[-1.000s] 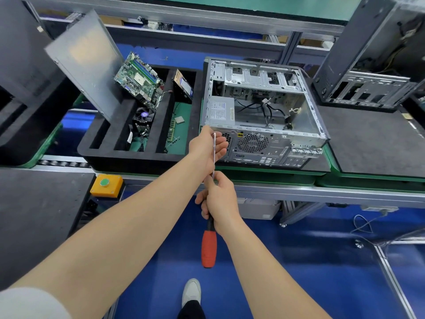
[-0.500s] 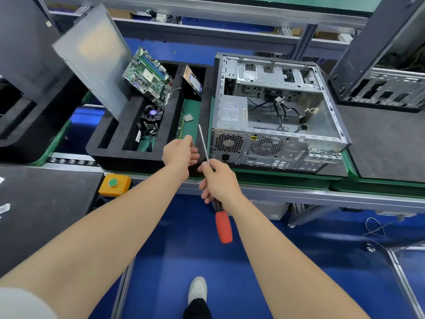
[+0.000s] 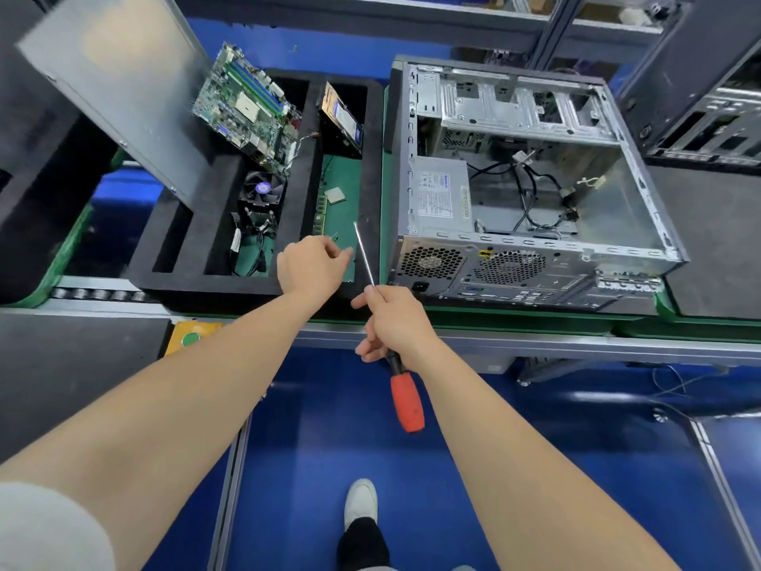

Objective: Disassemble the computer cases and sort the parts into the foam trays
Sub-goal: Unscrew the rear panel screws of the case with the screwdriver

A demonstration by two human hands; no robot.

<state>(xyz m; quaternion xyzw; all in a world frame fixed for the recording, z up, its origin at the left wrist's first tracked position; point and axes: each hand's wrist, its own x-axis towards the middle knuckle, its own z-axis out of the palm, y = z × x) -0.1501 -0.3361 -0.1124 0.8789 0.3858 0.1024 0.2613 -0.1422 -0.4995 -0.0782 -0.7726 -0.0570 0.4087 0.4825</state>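
An open computer case (image 3: 514,179) lies on its side on the conveyor, with the power supply (image 3: 440,195) and loose cables inside. Left of it stands the black foam tray (image 3: 206,278) holding a motherboard (image 3: 247,105), a cooler fan (image 3: 263,191), a drive (image 3: 341,121), a chip (image 3: 334,195) and a memory stick (image 3: 319,212). My left hand (image 3: 313,265) hovers over the tray's right compartment with fingertips curled together; nothing shows between them. My right hand (image 3: 395,319) grips a red-handled screwdriver (image 3: 407,401) by the shaft, tip up beside the case's rear corner.
A grey metal side panel (image 3: 119,84) leans in the tray's left slots. Another case (image 3: 708,96) stands at the back right on a black mat (image 3: 700,241). A yellow box with a green button (image 3: 191,337) sits on the bench edge. My shoe (image 3: 360,504) is on the blue floor.
My left hand left the case's rear corner and moved left over the foam tray. My right hand drew the screwdriver back from the case, its shaft now tilting left.
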